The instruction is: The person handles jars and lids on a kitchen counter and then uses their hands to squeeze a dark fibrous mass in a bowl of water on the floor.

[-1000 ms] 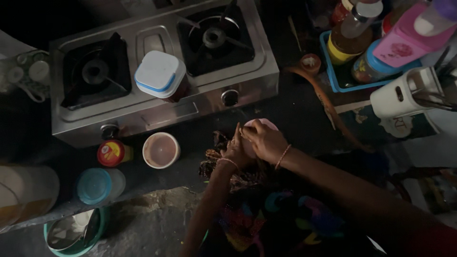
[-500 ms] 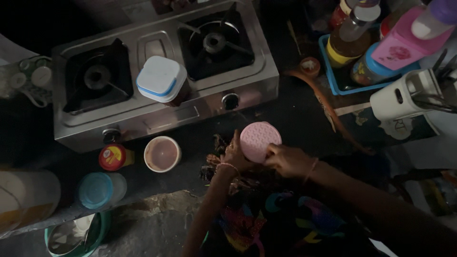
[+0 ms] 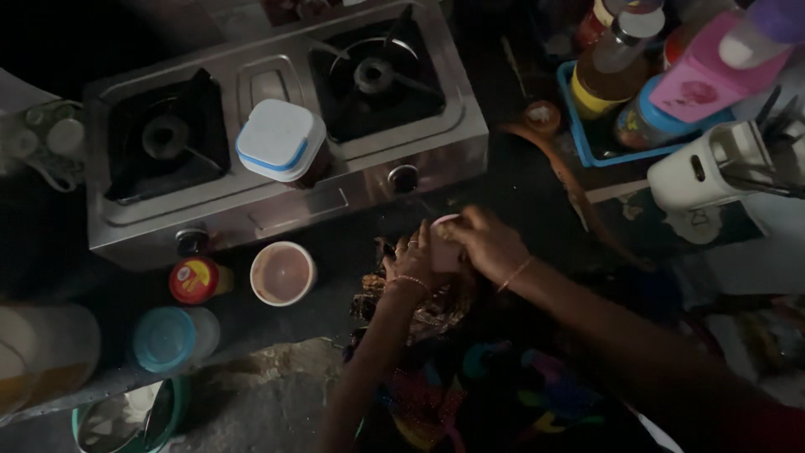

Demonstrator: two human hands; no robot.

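Both my hands meet on a small pink cup [image 3: 442, 228] in front of the steel two-burner stove [image 3: 277, 193]. My left hand [image 3: 408, 262], with a thin bracelet, grips the cup's left side. My right hand [image 3: 486, 243] covers its top and right side, so most of the cup is hidden. A dark patterned cloth [image 3: 419, 306] lies under my wrists. To the left, apart from my hands, stands an open cup of brown drink [image 3: 283, 273].
A white square container with a blue band [image 3: 281, 141] sits on the stove between the burners. A red-lidded jar [image 3: 194, 279] and a blue-lidded jar [image 3: 172, 337] stand at left. A blue tray of bottles [image 3: 591, 143] and a white utensil holder [image 3: 713, 168] are at right.
The pink cup showed its open top half a second ago with my right hand beside it; now my right hand has moved over it and both hands close around it.
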